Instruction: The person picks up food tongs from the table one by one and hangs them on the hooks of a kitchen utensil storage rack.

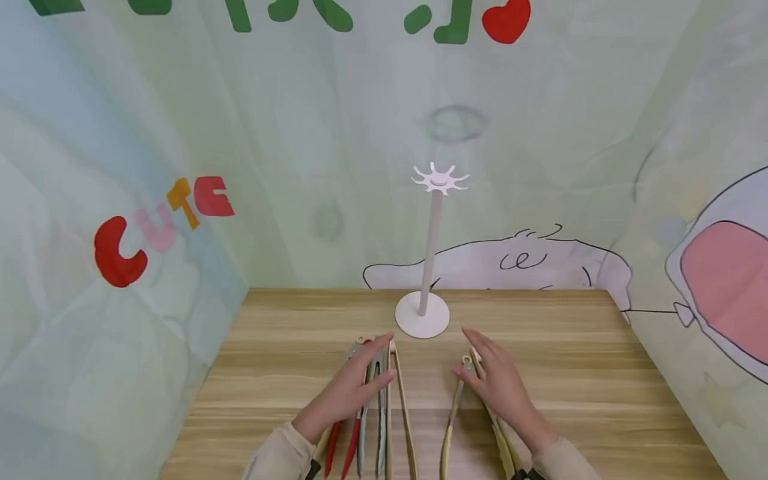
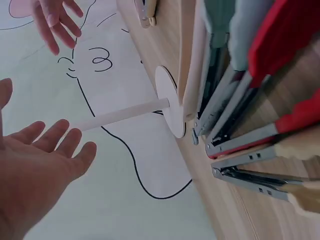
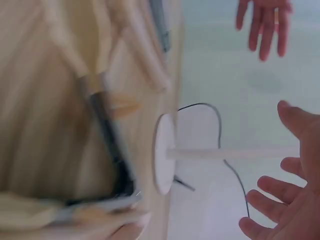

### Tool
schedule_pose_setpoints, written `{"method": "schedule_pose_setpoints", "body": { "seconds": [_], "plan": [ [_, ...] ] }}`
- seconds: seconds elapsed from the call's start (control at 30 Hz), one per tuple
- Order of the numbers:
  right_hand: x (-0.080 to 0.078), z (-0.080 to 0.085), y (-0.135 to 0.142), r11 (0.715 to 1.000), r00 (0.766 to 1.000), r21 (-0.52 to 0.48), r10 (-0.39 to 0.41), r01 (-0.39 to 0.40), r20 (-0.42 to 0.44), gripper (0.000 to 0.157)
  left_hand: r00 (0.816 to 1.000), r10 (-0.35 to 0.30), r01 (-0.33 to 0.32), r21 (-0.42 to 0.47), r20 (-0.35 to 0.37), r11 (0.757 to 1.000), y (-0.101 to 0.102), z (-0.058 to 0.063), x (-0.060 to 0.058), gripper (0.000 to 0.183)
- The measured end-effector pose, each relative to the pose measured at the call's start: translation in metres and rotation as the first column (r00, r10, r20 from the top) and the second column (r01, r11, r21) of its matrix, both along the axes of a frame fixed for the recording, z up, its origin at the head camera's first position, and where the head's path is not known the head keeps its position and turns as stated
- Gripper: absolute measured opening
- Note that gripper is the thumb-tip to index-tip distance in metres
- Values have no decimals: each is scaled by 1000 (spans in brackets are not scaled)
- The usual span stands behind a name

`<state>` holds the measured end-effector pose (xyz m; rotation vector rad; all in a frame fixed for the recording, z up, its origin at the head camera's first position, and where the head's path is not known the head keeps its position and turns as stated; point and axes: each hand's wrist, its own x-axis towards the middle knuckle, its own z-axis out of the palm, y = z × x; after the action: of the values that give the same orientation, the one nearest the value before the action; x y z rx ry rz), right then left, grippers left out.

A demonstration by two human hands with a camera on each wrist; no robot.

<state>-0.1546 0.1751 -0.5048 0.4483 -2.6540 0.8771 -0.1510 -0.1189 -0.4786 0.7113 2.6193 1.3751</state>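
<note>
Over the tabletop, my left hand [image 1: 348, 395] is spread, palm inward, above a row of tongs and holds nothing. Beneath it lie red-tipped tongs [image 2: 274, 42], grey-green tongs [image 2: 217, 17], beige-tipped tongs [image 2: 297, 145] and wooden tongs [image 1: 403, 407], side by side. My right hand [image 1: 503, 385] hovers with fingers extended over spread tongs with yellowish tips [image 1: 447, 440]; nothing is in its grasp. Behind and between the hands rises a white stand: a round base [image 1: 411, 323], a slim pole [image 1: 431, 253] and a star-shaped top with several curved hooks [image 1: 440, 179].
The wooden table [image 1: 288, 320] ends at a printed cloth backdrop [image 1: 336, 133] behind and on both sides. Green shapes, a red heart and coloured letters decorate the cloth. Tongs in the right wrist view are blurred.
</note>
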Motion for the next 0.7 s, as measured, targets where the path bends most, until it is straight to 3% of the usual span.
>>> {"method": "schedule_pose_setpoints", "body": {
  "seconds": [0.17, 0.37, 0.5, 0.7],
  "plan": [
    [-35, 23, -15, 960, 986, -277, 16, 31, 165, 69, 998, -13, 1, 177, 68, 984, 15, 2, -39, 56],
    [-98, 58, -33, 852, 958, -518, 79, 79, 275, 62, 997, 0, -22, 273, 82, 962, 41, -1, -99, 49],
    [-128, 80, -44, 815, 953, -571, 85, 102, 291, 63, 997, 16, -39, 283, 81, 958, 55, -5, -130, 48],
    [-155, 99, -62, 820, 969, -560, 31, 116, 246, 55, 998, 20, -32, 235, 51, 972, 71, -2, -159, 51]
  ]
}}
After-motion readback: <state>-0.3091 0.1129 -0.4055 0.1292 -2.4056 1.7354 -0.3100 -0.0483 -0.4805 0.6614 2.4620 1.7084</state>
